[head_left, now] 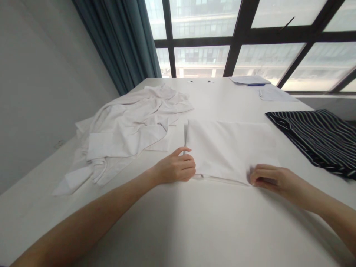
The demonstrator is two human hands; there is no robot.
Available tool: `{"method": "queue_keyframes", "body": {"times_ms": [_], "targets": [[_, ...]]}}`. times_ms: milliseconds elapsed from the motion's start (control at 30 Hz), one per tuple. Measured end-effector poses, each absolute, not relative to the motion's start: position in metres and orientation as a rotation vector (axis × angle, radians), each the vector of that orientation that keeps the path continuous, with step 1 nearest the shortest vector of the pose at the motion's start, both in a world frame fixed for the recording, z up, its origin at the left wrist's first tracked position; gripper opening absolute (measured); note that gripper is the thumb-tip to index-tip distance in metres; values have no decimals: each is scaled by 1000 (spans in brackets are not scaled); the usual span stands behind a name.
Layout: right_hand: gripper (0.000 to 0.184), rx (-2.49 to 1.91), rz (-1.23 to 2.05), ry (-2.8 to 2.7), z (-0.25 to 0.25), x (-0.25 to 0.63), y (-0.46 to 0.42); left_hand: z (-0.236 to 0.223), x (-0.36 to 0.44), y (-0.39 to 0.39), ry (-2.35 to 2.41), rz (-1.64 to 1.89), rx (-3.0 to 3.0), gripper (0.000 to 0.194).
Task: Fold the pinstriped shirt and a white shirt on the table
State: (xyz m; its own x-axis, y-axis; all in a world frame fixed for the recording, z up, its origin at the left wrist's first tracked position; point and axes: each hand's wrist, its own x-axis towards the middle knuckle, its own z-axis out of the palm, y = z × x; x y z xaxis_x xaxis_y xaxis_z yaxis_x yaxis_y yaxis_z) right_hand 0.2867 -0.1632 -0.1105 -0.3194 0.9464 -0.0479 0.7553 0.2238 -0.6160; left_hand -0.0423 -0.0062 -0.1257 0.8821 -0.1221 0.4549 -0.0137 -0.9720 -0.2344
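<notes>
A white cloth [222, 148], folded into a flat rectangle of several layers, lies on the white table in front of me. My left hand [180, 167] is closed on its near left corner, with the index finger stretched along the left edge. At the near right corner, my right hand [267, 178] pinches the cloth edge between thumb and curled fingers. The layers show along the near edge between my hands. Whether the cloth is a garment or a plain sheet, I cannot tell.
Rumpled white fabric [130, 126] is heaped on the left of the table [194, 226]. A black-and-white striped folded cloth [319, 137] lies at the right. Papers [247, 79] and a blue pen [256, 85] rest at the far edge, before the windows. A blue curtain [122, 40] hangs behind.
</notes>
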Motion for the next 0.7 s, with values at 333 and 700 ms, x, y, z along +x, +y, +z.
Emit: {"method": "queue_keyframes", "body": {"times_ms": [333,700], "targets": [[33,-1600,842,-2110,-109,296,-166,-123,-45,-5,213,-737,-2808,24],[36,-1639,918,-2107,-103,296,-169,-123,-43,-7,174,-735,-3010,17]]}}
